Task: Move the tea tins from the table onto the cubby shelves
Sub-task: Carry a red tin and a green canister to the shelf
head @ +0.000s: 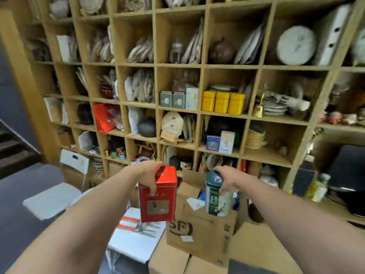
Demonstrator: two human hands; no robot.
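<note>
Now, carrying: 2 tins in the air at once, 1 per hand, facing the cubby shelves (199, 66).
Left hand (147, 175): draped over the top of the red tin (158, 196), fingers (152, 189) curled down its front face and pinching it against the palm; likely gripped from above so the flat base stays free for setting down.
Red tin: square-sided, upright with a slight tilt, hanging clear of everything below, above the white folding chair (136, 240).
Right hand (227, 179): clamped over the lid and shoulder of the green tin (217, 196), fingers wrapped round the upper body; thumb side hidden, so exact contact there cannot be told.
Green tin: round, upright, held above the open cardboard box (201, 232), touching nothing but the hand.
Surface: not in view here; only boxes and the chair beneath the arms.
Shelves: mostly crowded; 3 yellow tins (223, 101) in a row in 1 cubby, grey tins (172, 99) in the cubby to its left, a blue tin and a white box (220, 142) 1 row lower. Like seems grouped with like.
Open space: the cubby with the woven basket (255, 138) looks roomiest, judged from the bare floor to its right.
Stage: midway, judged; both tins lifted, neither shelved.
Risk: top-down grips could slip during the reach upward.
</note>
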